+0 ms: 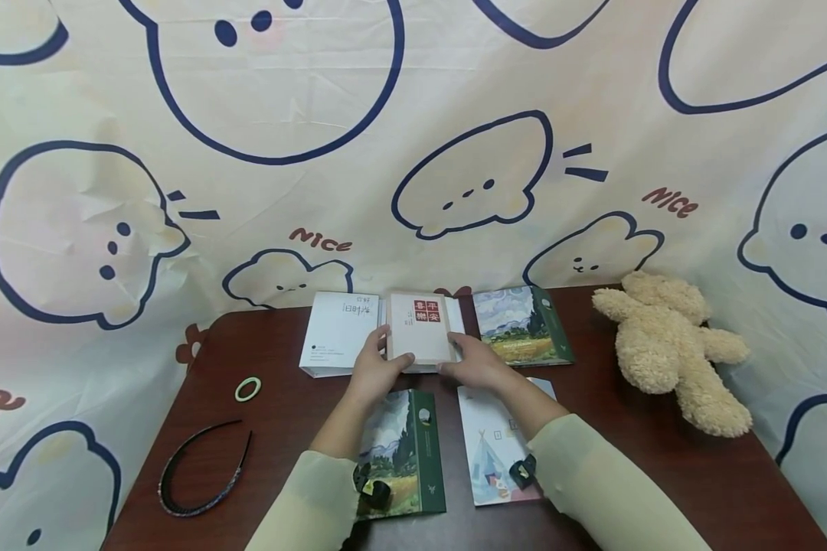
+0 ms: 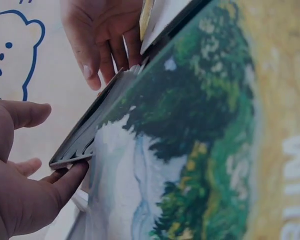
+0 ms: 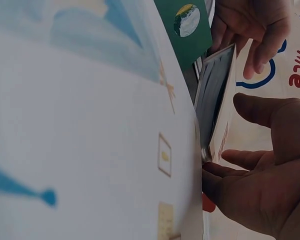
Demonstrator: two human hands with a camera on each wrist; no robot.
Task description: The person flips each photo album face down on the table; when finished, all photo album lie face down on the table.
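Observation:
A small beige book (image 1: 420,333) with red characters on its cover lies among the books at the back of the table. My left hand (image 1: 375,367) is at its left side and my right hand (image 1: 478,361) at its right. In the left wrist view, fingertips of the left hand (image 2: 32,185) touch the book's edge (image 2: 87,117), with the thumb apart from it. The right wrist view shows the right hand (image 3: 270,170) with fingers at the book's edge (image 3: 217,100) and the thumb off the cover. White surfaces show behind the beige book.
A white book (image 1: 338,333) stands left, a landscape-painted album (image 1: 524,325) right. Nearer lie another painted album (image 1: 400,459) and a white tent-picture book (image 1: 489,451), partly under my forearms. A teddy bear (image 1: 668,344), headband (image 1: 203,471) and pale green ring (image 1: 248,389) are at the sides.

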